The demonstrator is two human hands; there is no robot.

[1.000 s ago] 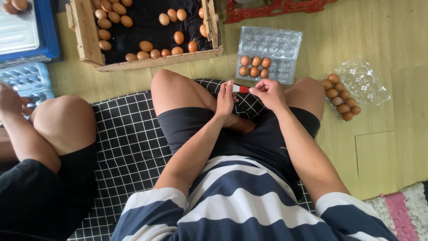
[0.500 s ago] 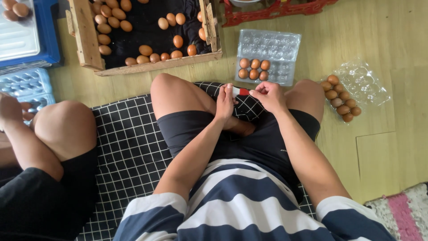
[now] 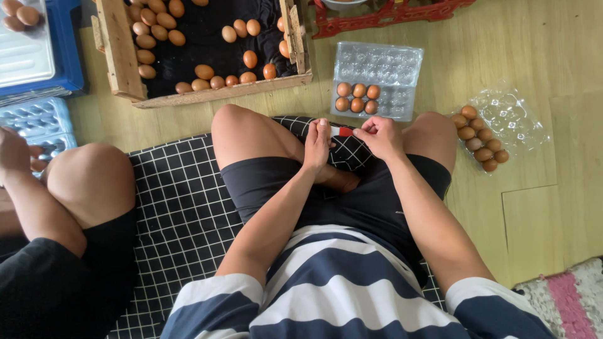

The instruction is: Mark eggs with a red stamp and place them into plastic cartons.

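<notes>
Wooden flooring fills the frame, with a black checked mat [image 3: 182,213] under the seated person. At centre, the left hand [image 3: 316,147] and right hand [image 3: 379,136] meet over a small red-and-white item [image 3: 345,131], fingers pinched on it; what it is I cannot tell. Just above lies a clear egg tray [image 3: 377,78] holding six brown eggs. A wooden crate [image 3: 119,56] of eggs sits upper left; another person's knee [image 3: 91,179] shows at left.
</notes>
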